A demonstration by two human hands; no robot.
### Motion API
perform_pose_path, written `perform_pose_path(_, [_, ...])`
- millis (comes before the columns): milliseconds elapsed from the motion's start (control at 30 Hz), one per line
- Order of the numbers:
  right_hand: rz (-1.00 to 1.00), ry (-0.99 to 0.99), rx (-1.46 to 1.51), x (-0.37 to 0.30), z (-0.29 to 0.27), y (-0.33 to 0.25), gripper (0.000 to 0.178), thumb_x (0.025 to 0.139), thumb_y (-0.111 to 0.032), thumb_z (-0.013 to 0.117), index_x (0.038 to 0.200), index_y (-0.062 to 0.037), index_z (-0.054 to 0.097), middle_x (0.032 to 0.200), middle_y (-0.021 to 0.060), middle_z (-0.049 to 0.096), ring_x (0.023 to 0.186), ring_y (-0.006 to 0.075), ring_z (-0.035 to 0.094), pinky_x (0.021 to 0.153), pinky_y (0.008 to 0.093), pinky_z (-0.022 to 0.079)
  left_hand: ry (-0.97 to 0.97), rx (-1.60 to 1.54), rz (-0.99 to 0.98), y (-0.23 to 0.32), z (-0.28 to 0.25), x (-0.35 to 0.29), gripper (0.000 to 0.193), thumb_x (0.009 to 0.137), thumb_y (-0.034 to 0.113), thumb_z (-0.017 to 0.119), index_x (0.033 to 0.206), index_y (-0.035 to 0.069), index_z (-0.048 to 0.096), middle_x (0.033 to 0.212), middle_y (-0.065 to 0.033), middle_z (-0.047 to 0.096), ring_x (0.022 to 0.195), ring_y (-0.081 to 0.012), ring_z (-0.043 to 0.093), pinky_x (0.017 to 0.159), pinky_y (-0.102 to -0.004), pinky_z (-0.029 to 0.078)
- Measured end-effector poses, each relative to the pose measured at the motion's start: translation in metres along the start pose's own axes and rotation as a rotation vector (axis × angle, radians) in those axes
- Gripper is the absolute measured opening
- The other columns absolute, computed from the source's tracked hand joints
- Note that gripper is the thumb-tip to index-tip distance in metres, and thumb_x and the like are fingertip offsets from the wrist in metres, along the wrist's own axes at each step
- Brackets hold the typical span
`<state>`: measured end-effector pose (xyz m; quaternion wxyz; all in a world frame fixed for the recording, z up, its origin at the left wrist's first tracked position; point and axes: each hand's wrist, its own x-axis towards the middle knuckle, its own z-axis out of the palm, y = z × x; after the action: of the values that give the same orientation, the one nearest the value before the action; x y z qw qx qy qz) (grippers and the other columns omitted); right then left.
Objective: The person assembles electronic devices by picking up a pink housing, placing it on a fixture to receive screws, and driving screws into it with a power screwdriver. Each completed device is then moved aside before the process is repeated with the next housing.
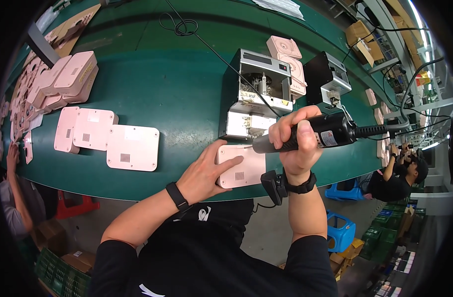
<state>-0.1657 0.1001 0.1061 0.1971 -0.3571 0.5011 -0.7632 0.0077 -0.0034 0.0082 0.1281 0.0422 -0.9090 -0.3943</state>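
Observation:
A pink plastic housing (242, 171) with a slotted vent lies on the green bench close to its front edge. My left hand (206, 171) grips it from the left side, thumb across its top and fingers along the far edge. Wrapped in my right hand (300, 141) is a black electric screwdriver (330, 132), held nearly level. Its tip points left and meets the far side of the housing, near the upper corner. Just beyond the housing stands a metal screw feeder (256, 91). Three similar pink housings (132, 147) lie side by side to the left.
More pink housings (70, 76) are stacked at the far left. A second screw feeder (330, 81) stands to the right, with pink parts (290, 64) between the feeders. A black cable (221, 52) crosses the bench. Blue stools (341, 230) stand below; other people work at both sides.

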Motion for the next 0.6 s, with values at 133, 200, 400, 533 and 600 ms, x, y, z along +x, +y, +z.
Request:
perform_pose_path(133, [0.014, 0.007, -0.007, 0.000, -0.001, 0.001, 0.021, 0.092, -0.025, 0.052, 0.099, -0.0062, 0.045, 0.064, 0.0081, 0.048, 0.049, 0.0155, 0.042, 0.051, 0.0338, 0.041, -0.002, -0.028, -0.027, 0.000, 0.001, -0.001, 0.076, 0.065, 0.020, 0.087, 0.133, 0.024, 0.056, 0.140, -0.0218, 0.037, 0.125, -0.0422, 0.047, 0.098, -0.0456, 0.051])
perform_pose_path(200, [0.009, 0.011, -0.014, -0.002, -0.002, -0.001, 0.021, 0.092, -0.024, 0.053, 0.099, -0.0061, 0.045, 0.064, 0.0082, 0.048, 0.049, 0.0155, 0.042, 0.051, 0.0338, 0.042, -0.005, -0.030, -0.026, 0.000, 0.001, -0.002, 0.076, 0.064, 0.020, 0.087, 0.133, 0.024, 0.056, 0.140, -0.0213, 0.037, 0.125, -0.0417, 0.048, 0.098, -0.0453, 0.051])
perform_pose_path(400, [-0.109, 0.057, -0.015, -0.007, 0.000, -0.023, 0.020, 0.093, -0.024, 0.051, 0.099, -0.0062, 0.047, 0.065, 0.0074, 0.049, 0.050, 0.0162, 0.044, 0.053, 0.0340, 0.042, 0.046, -0.012, 0.019, -0.001, 0.005, -0.003, 0.076, 0.063, 0.020, 0.087, 0.133, 0.025, 0.057, 0.135, -0.0191, 0.041, 0.122, -0.0391, 0.050, 0.095, -0.0444, 0.052])
perform_pose_path(533, [-0.186, 0.089, -0.061, 0.005, 0.003, -0.026, 0.019, 0.094, -0.024, 0.049, 0.100, -0.0063, 0.047, 0.066, 0.0068, 0.049, 0.051, 0.0164, 0.045, 0.053, 0.0343, 0.042, 0.043, -0.019, 0.069, 0.001, 0.015, 0.004, 0.075, 0.064, 0.019, 0.086, 0.133, 0.025, 0.057, 0.133, -0.0185, 0.042, 0.120, -0.0381, 0.050, 0.094, -0.0438, 0.052])
perform_pose_path(600, [-0.197, 0.106, -0.084, 0.013, 0.003, -0.025, 0.019, 0.094, -0.024, 0.049, 0.101, -0.0063, 0.047, 0.066, 0.0066, 0.049, 0.051, 0.0165, 0.046, 0.053, 0.0345, 0.042, 0.035, -0.022, 0.084, 0.003, 0.018, 0.007, 0.074, 0.064, 0.019, 0.086, 0.132, 0.025, 0.058, 0.132, -0.0183, 0.042, 0.120, -0.0378, 0.050, 0.094, -0.0436, 0.052])
